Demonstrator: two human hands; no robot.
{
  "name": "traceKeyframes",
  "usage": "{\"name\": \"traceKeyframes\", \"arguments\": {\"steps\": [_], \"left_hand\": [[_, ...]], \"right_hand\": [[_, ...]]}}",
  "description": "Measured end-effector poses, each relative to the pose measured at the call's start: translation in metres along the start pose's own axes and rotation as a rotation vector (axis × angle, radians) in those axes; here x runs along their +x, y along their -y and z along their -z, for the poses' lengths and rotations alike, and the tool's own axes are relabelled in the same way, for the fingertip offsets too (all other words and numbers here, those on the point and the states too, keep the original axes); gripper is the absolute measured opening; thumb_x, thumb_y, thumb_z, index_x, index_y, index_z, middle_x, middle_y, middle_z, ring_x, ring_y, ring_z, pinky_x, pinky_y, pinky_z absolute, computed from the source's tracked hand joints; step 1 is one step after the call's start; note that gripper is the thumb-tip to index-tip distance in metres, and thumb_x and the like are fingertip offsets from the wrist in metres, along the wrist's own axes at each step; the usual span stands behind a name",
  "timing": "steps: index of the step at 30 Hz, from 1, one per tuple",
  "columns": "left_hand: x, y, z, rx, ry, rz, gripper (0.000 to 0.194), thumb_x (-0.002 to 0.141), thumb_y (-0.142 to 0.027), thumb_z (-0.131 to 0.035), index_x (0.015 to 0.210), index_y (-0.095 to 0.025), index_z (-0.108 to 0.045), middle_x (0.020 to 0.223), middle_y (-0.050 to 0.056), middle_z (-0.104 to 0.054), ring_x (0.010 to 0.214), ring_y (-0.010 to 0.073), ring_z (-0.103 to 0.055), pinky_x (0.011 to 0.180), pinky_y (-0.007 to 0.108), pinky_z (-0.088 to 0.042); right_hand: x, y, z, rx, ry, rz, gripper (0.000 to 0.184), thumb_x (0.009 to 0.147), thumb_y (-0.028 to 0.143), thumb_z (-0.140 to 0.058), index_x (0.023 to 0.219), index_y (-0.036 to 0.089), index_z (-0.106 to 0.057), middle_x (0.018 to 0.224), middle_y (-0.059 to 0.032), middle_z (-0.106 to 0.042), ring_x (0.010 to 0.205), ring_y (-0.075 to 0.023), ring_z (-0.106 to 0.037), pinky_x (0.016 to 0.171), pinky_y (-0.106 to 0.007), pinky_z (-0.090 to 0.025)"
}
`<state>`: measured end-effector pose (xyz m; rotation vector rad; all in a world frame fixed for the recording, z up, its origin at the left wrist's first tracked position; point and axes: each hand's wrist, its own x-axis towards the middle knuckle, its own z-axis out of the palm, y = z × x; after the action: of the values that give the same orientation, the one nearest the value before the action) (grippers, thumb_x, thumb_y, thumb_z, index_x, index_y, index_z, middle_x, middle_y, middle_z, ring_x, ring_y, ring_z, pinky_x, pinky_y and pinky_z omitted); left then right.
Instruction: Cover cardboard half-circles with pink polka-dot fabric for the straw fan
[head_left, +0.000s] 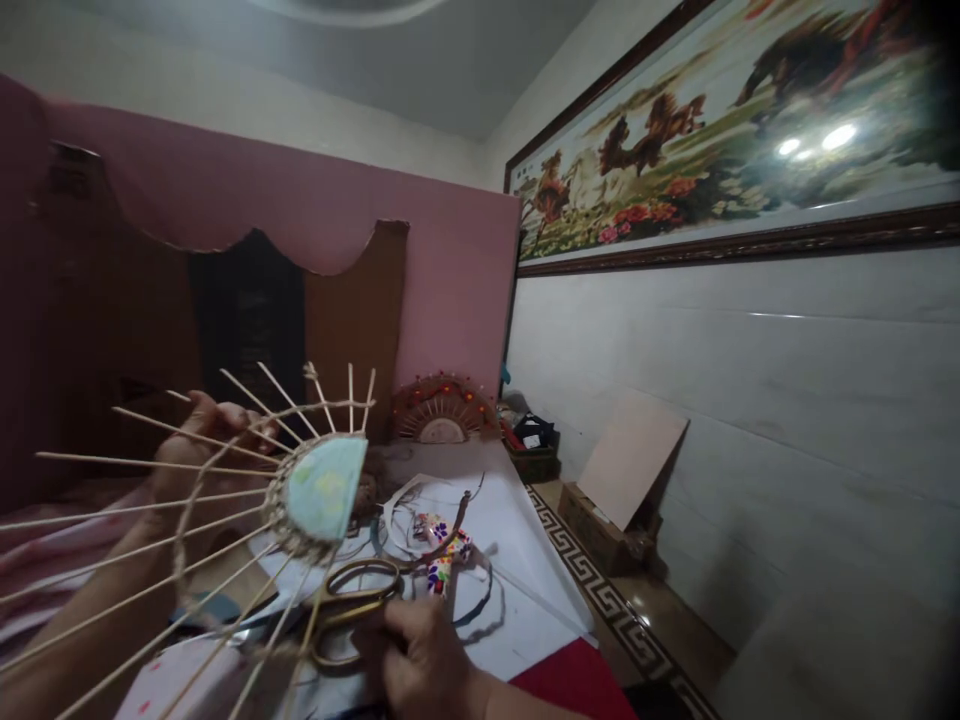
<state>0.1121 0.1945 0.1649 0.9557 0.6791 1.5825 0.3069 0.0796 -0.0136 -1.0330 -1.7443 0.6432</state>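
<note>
A half-round craft piece (324, 490) is in front of me, with pale green patterned cloth at its centre and a braided cord rim. Thin sticks fan out from it, and a twisted cord (199, 490) runs loosely across them. My left hand (196, 440) is behind the sticks, its fingers curled round the piece's upper left side; the sticks partly hide it. Low in the middle, my right hand (424, 650) is closed at the handles of gold-handled scissors (356, 607). Their blades point left beneath the sticks.
A white table (517, 585) holds curved strips and a colourful patterned glue gun-like object (444, 550). At its far end stands a decorated half-round fan (442, 410). Red cloth (574, 680) lies at the near right edge. A cardboard box (600, 525) with a leaning board (634, 455) is on the floor.
</note>
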Motion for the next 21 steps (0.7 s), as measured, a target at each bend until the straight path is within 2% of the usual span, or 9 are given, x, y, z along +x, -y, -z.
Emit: {"name": "traceKeyframes", "arguments": {"steps": [3, 5, 7, 10, 14, 17, 19, 21], "left_hand": [[-0.019, 0.01, 0.008, -0.018, 0.078, 0.152, 0.048, 0.098, -0.044, -0.026, 0.061, -0.019, -0.042, 0.056, 0.001, -0.051, 0.048, 0.0141, -0.051, 0.046, 0.027, -0.046], [-0.031, 0.019, 0.008, -0.016, 0.134, 0.225, 0.05, 0.098, -0.045, -0.029, 0.059, -0.019, -0.044, 0.051, 0.0, -0.047, 0.047, 0.0135, -0.05, 0.046, 0.025, -0.043], [-0.044, 0.027, 0.006, -0.004, 0.182, 0.282, 0.049, 0.098, -0.043, -0.036, 0.058, -0.018, -0.047, 0.048, -0.001, -0.044, 0.053, 0.0148, -0.055, 0.05, 0.023, -0.045], [-0.06, 0.036, 0.0, 0.016, 0.239, 0.339, 0.043, 0.095, -0.039, -0.048, 0.059, -0.018, -0.052, 0.046, -0.002, -0.044, 0.062, 0.0176, -0.062, 0.055, 0.024, -0.047], [-0.071, 0.045, -0.007, 0.036, 0.277, 0.364, 0.032, 0.09, -0.041, -0.058, 0.069, -0.017, -0.06, 0.049, -0.002, -0.051, 0.065, 0.0185, -0.064, 0.057, 0.024, -0.048], [-0.069, 0.051, -0.004, 0.068, 0.304, 0.361, 0.029, 0.085, -0.043, -0.064, 0.081, -0.015, -0.066, 0.057, -0.001, -0.06, 0.062, 0.0168, -0.063, 0.055, 0.023, -0.047], [-0.067, 0.057, 0.003, 0.111, 0.305, 0.349, 0.025, 0.079, -0.037, -0.073, 0.087, -0.014, -0.068, 0.063, 0.0, -0.065, 0.057, 0.0142, -0.061, 0.052, 0.022, -0.046], [-0.069, 0.064, 0.015, 0.171, 0.277, 0.34, 0.029, 0.069, -0.029, -0.082, 0.09, -0.015, -0.069, 0.065, -0.001, -0.068, 0.054, 0.0126, -0.06, 0.05, 0.02, -0.045]], "right_hand": [[0.002, 0.013, 0.007, 0.348, -0.051, -0.182, 0.049, 0.09, 0.055, -0.053, 0.068, 0.013, -0.066, 0.053, -0.0017, -0.058, 0.048, -0.009, -0.049, 0.045, -0.018, -0.036], [0.003, 0.021, 0.009, 0.592, 0.003, -0.23, 0.065, 0.081, 0.075, -0.052, 0.076, 0.012, -0.067, 0.055, -0.002, -0.058, 0.045, -0.0086, -0.045, 0.04, -0.018, -0.036], [0.003, 0.028, 0.01, 0.823, 0.082, -0.234, 0.074, 0.07, 0.084, -0.056, 0.082, 0.012, -0.067, 0.057, -0.0024, -0.059, 0.042, -0.008, -0.043, 0.036, -0.018, -0.036], [0.0, 0.034, 0.01, 1.032, 0.158, -0.285, 0.071, 0.062, 0.078, -0.07, 0.081, 0.01, -0.067, 0.055, -0.0023, -0.06, 0.037, -0.0068, -0.043, 0.032, -0.017, -0.036], [-0.003, 0.035, 0.011, 1.178, 0.172, -0.471, 0.049, 0.065, 0.05, -0.083, 0.086, 0.008, -0.068, 0.06, -0.0035, -0.065, 0.036, -0.0076, -0.05, 0.032, -0.016, -0.04], [0.003, 0.035, 0.017, 1.252, 0.081, -0.457, 0.044, 0.066, 0.041, -0.083, 0.09, 0.008, -0.068, 0.068, -0.0049, -0.07, 0.042, -0.009, -0.058, 0.037, -0.016, -0.046], [0.008, 0.035, 0.021, 1.275, -0.004, -0.398, 0.044, 0.066, 0.041, -0.084, 0.091, 0.009, -0.068, 0.068, -0.0045, -0.071, 0.046, -0.0107, -0.062, 0.041, -0.017, -0.049], [0.013, 0.036, 0.025, 1.284, -0.091, -0.34, 0.043, 0.066, 0.042, -0.085, 0.089, 0.011, -0.068, 0.067, -0.0032, -0.071, 0.048, -0.0116, -0.064, 0.045, -0.018, -0.051]]}}
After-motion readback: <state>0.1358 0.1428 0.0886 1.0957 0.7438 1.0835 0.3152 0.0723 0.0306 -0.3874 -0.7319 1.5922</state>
